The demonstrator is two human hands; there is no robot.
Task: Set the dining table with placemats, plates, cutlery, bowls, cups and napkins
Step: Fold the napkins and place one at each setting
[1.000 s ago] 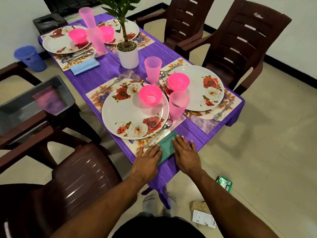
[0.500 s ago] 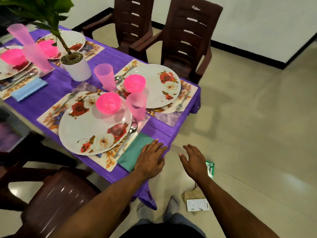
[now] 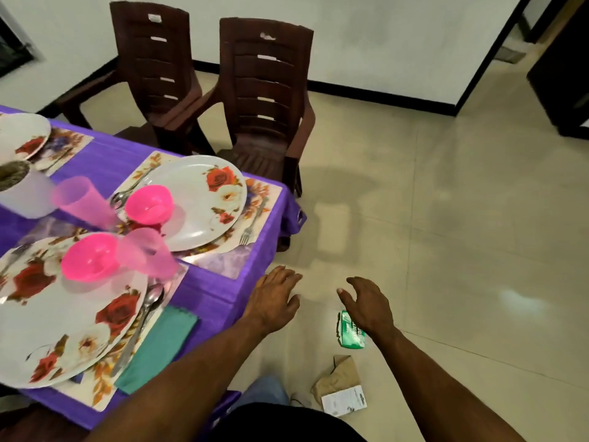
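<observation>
A teal napkin (image 3: pixel 157 346) lies flat on the purple tablecloth (image 3: pixel 207 291), beside a spoon (image 3: pixel 145 317) and the near floral plate (image 3: pixel 57 327). That plate carries a pink bowl (image 3: pixel 87 256), with a pink cup (image 3: pixel 148 252) next to it. A second floral plate (image 3: pixel 207 202) with a pink bowl (image 3: pixel 148 204) and a fork (image 3: pixel 250 224) sits further back. My left hand (image 3: pixel 274 299) hovers past the table's corner, fingers relaxed, holding nothing. My right hand (image 3: pixel 366 306) hangs over the floor, loosely spread and empty.
Two brown plastic chairs (image 3: pixel 264 100) stand behind the table's far side. A green packet (image 3: pixel 347 333), a brown paper bag (image 3: pixel 338 378) and a white card (image 3: pixel 344 401) lie on the tiled floor. A white plant pot (image 3: pixel 22 193) stands at the left edge.
Both hands have left the teal napkin and moved right, off the table and over the floor. The view has swung to the right.
</observation>
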